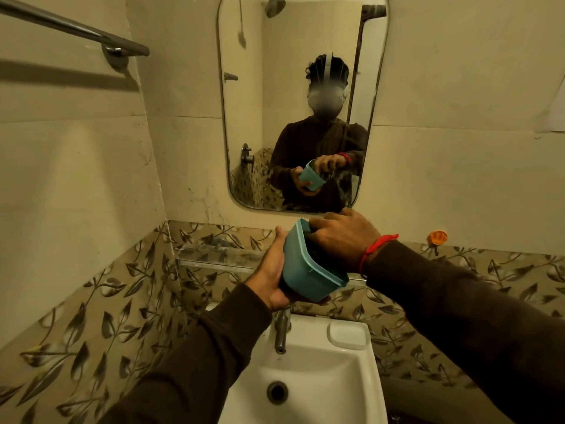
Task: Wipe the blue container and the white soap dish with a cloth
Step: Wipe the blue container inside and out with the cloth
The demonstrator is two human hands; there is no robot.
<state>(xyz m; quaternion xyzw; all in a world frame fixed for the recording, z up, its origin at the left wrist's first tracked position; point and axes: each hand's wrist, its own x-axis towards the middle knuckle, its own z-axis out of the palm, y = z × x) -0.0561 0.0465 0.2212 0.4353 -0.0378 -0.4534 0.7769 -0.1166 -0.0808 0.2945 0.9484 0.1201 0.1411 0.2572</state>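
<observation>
I hold the blue container (305, 270) tilted in the air above the sink. My left hand (270, 276) grips it from below and from the left side. My right hand (342, 237) reaches into its open top with curled fingers around something dark, which looks like the cloth (318, 250); most of it is hidden inside. The white soap dish (348, 335) lies on the sink's back right corner, below the container and apart from both hands.
A white sink (308, 371) with a metal tap (282, 332) is right below my hands. A mirror (302, 102) hangs on the wall ahead above a narrow glass shelf (214, 258). A towel bar (76, 29) is at upper left, an orange hook (437, 237) at right.
</observation>
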